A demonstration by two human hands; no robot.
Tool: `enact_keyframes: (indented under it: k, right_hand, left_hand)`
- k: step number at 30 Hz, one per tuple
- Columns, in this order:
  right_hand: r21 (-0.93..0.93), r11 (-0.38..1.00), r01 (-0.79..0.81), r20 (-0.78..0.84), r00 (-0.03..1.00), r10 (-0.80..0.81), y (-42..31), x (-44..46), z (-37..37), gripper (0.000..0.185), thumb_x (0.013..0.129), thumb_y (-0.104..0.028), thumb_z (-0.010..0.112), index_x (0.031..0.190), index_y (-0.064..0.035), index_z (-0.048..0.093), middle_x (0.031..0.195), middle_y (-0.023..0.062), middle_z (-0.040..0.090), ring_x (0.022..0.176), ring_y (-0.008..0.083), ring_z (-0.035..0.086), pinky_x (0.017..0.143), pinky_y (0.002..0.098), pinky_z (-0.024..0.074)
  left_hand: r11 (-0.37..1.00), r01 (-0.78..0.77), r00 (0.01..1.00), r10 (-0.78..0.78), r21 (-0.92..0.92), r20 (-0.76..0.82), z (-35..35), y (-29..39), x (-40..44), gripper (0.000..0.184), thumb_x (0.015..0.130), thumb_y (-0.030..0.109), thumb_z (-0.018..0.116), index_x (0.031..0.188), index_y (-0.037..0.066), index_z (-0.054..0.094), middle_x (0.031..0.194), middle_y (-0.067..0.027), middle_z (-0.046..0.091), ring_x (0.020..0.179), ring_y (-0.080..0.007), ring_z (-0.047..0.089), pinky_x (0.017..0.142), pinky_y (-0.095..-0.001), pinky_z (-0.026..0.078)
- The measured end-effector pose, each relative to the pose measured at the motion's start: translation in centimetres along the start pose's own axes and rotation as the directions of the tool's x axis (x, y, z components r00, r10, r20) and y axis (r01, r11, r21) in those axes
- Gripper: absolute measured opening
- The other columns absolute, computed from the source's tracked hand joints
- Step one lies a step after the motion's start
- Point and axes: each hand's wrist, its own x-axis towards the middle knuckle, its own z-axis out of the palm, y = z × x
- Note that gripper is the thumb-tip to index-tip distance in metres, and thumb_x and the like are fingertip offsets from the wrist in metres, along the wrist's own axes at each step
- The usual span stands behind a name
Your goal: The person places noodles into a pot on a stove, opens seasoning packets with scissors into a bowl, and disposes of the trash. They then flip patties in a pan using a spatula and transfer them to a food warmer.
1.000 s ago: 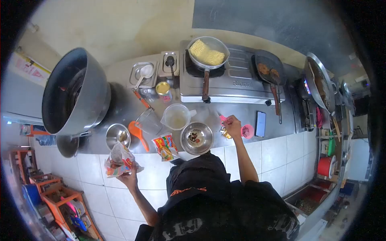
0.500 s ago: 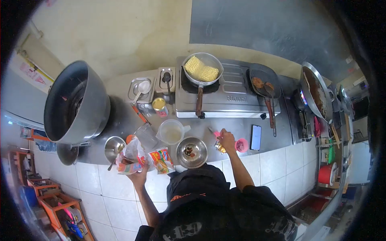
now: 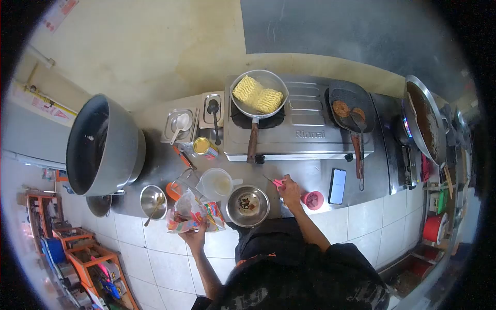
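My left hand grips an opened plastic packet over the counter's front edge, partly covering a second noodle packet. Pink-handled scissors are in my right hand, their blades pointing left. Between the hands sits a metal bowl with dark sauce and bits in it. Behind it stands a clear measuring jug with liquid. Two noodle blocks lie in a saucepan on the stove. A pink cup is just right of my right hand.
A phone lies at the right. A grill pan holds two browned patties on the stove. At the left are a large grey pot, a small bowl with a spoon, an open can and metal trays.
My left hand has moved right with the packet, which now overlaps the second packet. The scissors show more clearly in my right hand. The view has shifted.
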Motion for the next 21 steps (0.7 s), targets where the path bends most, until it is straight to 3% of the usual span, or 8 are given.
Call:
enact_keyframes:
  k: [3, 6, 8, 13, 16, 17, 20, 21]
  right_hand:
    - [-0.040, 0.997, -0.060, 0.035, 0.998, 0.061, -1.0, 0.6, -1.4, 0.035, 0.074, 0.000, 0.062, 0.106, -0.0034, 0.047, 0.083, 0.0187, 0.062, 0.076, 0.0380, 0.063, 0.069, 0.0462, 0.0493]
    - [0.038, 0.993, -0.115, -0.003, 0.993, 0.115, -1.4, 1.4, -2.4, 0.042, 0.074, 0.003, 0.060, 0.113, -0.0012, 0.044, 0.101, 0.0235, 0.058, 0.087, 0.0430, 0.060, 0.077, 0.0473, 0.0482]
    - [-0.003, 1.000, 0.022, -0.146, 0.989, -0.022, -0.9, 1.8, -2.8, 0.049, 0.072, 0.006, 0.062, 0.115, -0.0036, 0.041, 0.081, 0.0166, 0.053, 0.068, 0.0331, 0.059, 0.063, 0.0421, 0.0483]
    - [0.082, 0.995, -0.047, -0.022, 0.999, 0.049, -5.3, 3.0, -7.2, 0.049, 0.071, 0.004, 0.063, 0.117, -0.0016, 0.045, 0.093, 0.0218, 0.058, 0.080, 0.0379, 0.062, 0.069, 0.0425, 0.0502]
    - [0.107, 0.991, 0.079, 0.009, 0.997, -0.080, -8.0, 3.8, -9.8, 0.042, 0.071, 0.005, 0.064, 0.109, -0.0032, 0.049, 0.087, 0.0182, 0.060, 0.073, 0.0335, 0.063, 0.065, 0.0412, 0.0504]
    - [0.144, 0.980, 0.138, 0.040, 0.989, -0.145, -9.2, 4.1, -11.0, 0.037, 0.072, 0.005, 0.064, 0.105, -0.0038, 0.050, 0.084, 0.0167, 0.061, 0.070, 0.0316, 0.063, 0.063, 0.0408, 0.0503]
    - [0.118, 0.979, 0.165, 0.009, 0.986, -0.167, -12.5, 6.4, -14.6, 0.033, 0.072, 0.004, 0.065, 0.100, -0.0034, 0.050, 0.085, 0.0159, 0.060, 0.070, 0.0302, 0.062, 0.062, 0.0404, 0.0493]
    - [0.077, 0.981, 0.177, -0.035, 0.984, -0.174, -12.7, 7.7, -15.3, 0.032, 0.072, 0.004, 0.064, 0.100, -0.0023, 0.050, 0.085, 0.0168, 0.059, 0.071, 0.0313, 0.062, 0.062, 0.0405, 0.0490]
  left_hand:
    - [0.998, 0.001, 0.997, 0.003, 0.056, -0.071, 0.0, -1.9, -0.8, 0.091, 0.071, 0.001, 0.079, 0.139, -0.002, 0.018, 0.146, -0.0206, 0.027, 0.129, -0.0254, 0.038, 0.106, -0.0382, 0.036]
    - [0.998, 0.066, 0.991, -0.065, 0.003, -0.118, -0.3, -3.8, -1.9, 0.099, 0.067, 0.000, 0.082, 0.142, 0.001, 0.018, 0.141, -0.0180, 0.034, 0.124, -0.0246, 0.043, 0.103, -0.0392, 0.040]
    - [0.998, 0.065, 0.986, -0.061, 0.021, -0.158, 0.0, -4.5, -2.8, 0.098, 0.067, 0.000, 0.082, 0.142, 0.001, 0.018, 0.141, -0.0178, 0.035, 0.124, -0.0247, 0.043, 0.103, -0.0390, 0.040]
    - [0.998, 0.057, 0.988, -0.051, 0.031, -0.148, 1.3, -2.6, -3.1, 0.098, 0.067, -0.001, 0.082, 0.141, -0.001, 0.019, 0.141, -0.0176, 0.034, 0.123, -0.0251, 0.044, 0.101, -0.0376, 0.043]
    - [0.998, 0.017, 0.996, -0.013, 0.056, -0.085, 1.5, -0.9, -2.8, 0.084, 0.073, 0.004, 0.078, 0.137, -0.003, 0.025, 0.140, -0.0191, 0.038, 0.121, -0.0230, 0.047, 0.099, -0.0385, 0.043]
    - [0.976, 0.202, 0.978, -0.206, 0.077, 0.040, 1.6, 0.6, -2.9, 0.082, 0.075, 0.006, 0.077, 0.138, -0.002, 0.025, 0.131, -0.0181, 0.046, 0.111, -0.0227, 0.053, 0.093, -0.0377, 0.046]
    - [0.935, 0.204, 0.882, -0.305, 0.292, 0.361, 1.6, 1.1, -3.2, 0.047, 0.081, 0.016, 0.074, 0.118, 0.000, 0.051, 0.099, -0.0086, 0.064, 0.085, -0.0159, 0.062, 0.075, -0.0319, 0.052]
    - [0.903, 0.153, 0.845, -0.331, 0.403, 0.421, 2.2, 1.4, -2.9, 0.031, 0.081, 0.016, 0.074, 0.105, 0.001, 0.061, 0.098, -0.0069, 0.065, 0.089, -0.0138, 0.062, 0.076, -0.0301, 0.052]
